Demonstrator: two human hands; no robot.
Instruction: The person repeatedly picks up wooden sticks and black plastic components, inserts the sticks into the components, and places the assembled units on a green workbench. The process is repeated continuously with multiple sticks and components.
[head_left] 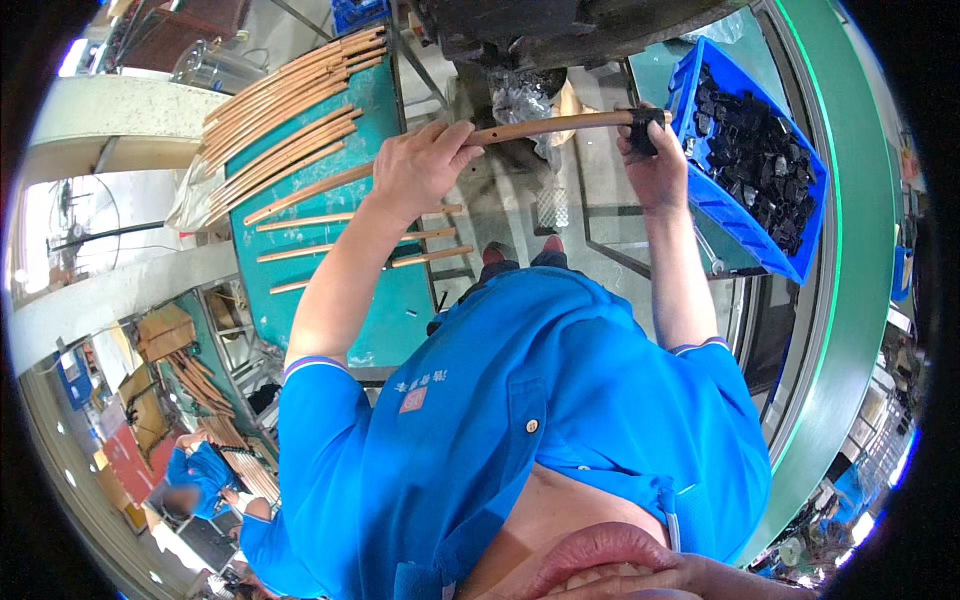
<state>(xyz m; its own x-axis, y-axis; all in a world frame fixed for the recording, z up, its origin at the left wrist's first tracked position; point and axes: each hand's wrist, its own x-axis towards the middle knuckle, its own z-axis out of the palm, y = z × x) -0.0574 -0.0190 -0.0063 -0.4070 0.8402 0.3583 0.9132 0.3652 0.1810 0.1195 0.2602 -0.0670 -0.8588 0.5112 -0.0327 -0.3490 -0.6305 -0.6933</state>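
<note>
My left hand (420, 168) is closed around the middle of a long copper-coloured tube (560, 125), which spans from the left table across to my right hand. A small dark hole shows in the tube beside my left fingers. At the tube's right end my right hand (655, 170) pinches a small black fitting (642, 130) against it; I cannot tell whether it fully encircles the tube. Close to that hand, a blue bin (740, 222) holds many loose black pieces (760, 160). Several similar tubes (290, 95) lie in rows on the green table (335, 330) to the left.
A dark, rounded machine part (580, 25) hangs at the far middle, above clear plastic bags (525, 105). A green-topped ledge (850, 330) runs along the right. A co-worker in blue (205, 475) is at the lower left, near more tubes.
</note>
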